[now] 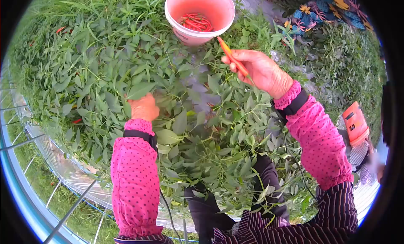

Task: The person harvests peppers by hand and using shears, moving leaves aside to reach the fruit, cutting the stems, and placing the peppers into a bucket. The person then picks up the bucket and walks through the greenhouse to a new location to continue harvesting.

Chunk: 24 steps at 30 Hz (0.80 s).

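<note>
My right hand [263, 71] is raised over the plants, its fingers closed round a long chili pepper [238, 64]. The pepper is red with a yellow-orange stretch and points up toward the bucket. My left hand [144, 108] reaches into the leafy pepper plants [113, 71]; leaves cover its fingers, so what they touch is hidden. Beyond my hands stands a pale pink bucket [176, 25] with several red chili peppers [196, 22] in the bottom. A few more red peppers [77, 121] show among the leaves left of my left hand.
Patterned blue cloth [324, 10] shows at the upper right. An orange-red container [356, 122] is at the right edge, near a person partly in view. A metal frame [69, 212] with clear plastic sheeting runs along the lower left. Thin cables hang from both wristbands.
</note>
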### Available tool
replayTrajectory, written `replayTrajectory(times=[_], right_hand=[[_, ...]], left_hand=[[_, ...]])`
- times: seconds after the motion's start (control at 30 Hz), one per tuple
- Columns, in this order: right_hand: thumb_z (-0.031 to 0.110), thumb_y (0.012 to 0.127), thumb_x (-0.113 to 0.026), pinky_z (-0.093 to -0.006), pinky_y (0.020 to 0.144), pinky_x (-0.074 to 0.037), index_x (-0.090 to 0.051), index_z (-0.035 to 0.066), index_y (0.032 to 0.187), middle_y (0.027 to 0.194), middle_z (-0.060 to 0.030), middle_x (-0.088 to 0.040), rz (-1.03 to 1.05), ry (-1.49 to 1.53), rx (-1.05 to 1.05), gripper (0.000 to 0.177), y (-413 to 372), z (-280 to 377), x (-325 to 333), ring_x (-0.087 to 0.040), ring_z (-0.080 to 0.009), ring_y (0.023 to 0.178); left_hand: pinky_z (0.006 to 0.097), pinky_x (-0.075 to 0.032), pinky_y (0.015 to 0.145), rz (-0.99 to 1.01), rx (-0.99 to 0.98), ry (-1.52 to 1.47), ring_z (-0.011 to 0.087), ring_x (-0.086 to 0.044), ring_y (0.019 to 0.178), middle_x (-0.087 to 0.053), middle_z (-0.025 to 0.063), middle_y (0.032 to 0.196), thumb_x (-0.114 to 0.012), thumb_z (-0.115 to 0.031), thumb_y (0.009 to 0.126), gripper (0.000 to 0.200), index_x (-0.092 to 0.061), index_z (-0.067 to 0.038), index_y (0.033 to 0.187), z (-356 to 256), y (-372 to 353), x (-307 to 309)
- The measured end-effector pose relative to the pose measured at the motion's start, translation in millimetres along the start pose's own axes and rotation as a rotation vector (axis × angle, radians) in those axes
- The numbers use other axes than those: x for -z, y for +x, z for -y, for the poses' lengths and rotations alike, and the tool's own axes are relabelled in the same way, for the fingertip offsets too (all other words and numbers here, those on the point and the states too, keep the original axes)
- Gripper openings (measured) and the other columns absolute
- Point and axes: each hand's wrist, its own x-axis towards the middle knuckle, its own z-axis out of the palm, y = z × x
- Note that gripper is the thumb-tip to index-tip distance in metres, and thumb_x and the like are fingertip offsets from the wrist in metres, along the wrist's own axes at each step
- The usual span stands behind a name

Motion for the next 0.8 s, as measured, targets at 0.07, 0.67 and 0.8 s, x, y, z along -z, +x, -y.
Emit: replayTrajectory(times=[0.07,0.67,0.8], right_hand=[[0.019,0.089,-0.054,-0.0224,0.063,-0.052,-0.050,0.000,0.111,0.098,-0.0112,-0.063,0.038,-0.014,0.110,0.029,32,37,-4,-0.063,-0.0152,0.079],[0.014,0.084,-0.054,-0.0305,0.068,-0.049,-0.057,0.000,0.092,0.082,-0.0093,-0.062,0.030,-1.081,0.098,0.017,44,-229,-114,-0.060,-0.0170,0.073],[0.015,0.080,-0.054,-0.0399,0.070,-0.048,-0.057,0.002,0.086,0.083,-0.0161,-0.061,0.007,-1.457,0.165,0.015,45,-231,-146,-0.060,-0.0327,0.079]], left_hand=[[0.0562,-0.028,0.097,0.099,0.066,0.038,0.0356,-0.047,0.113,-0.053,0.0153,0.117,-0.060,-0.036,0.076,0.048,-0.053,-0.007,0.114,26,-21,-10],[0.0507,-0.046,0.056,-0.232,0.264,-0.749,0.0410,-0.057,0.066,-0.053,0.0184,0.084,-0.053,-0.034,0.085,0.028,-0.053,-0.005,0.084,54,-176,-125],[0.0474,-0.045,0.056,-0.253,0.281,-0.857,0.0368,-0.056,0.063,-0.049,0.0153,0.084,-0.053,-0.033,0.085,0.028,-0.053,-0.006,0.089,48,-190,-138]])
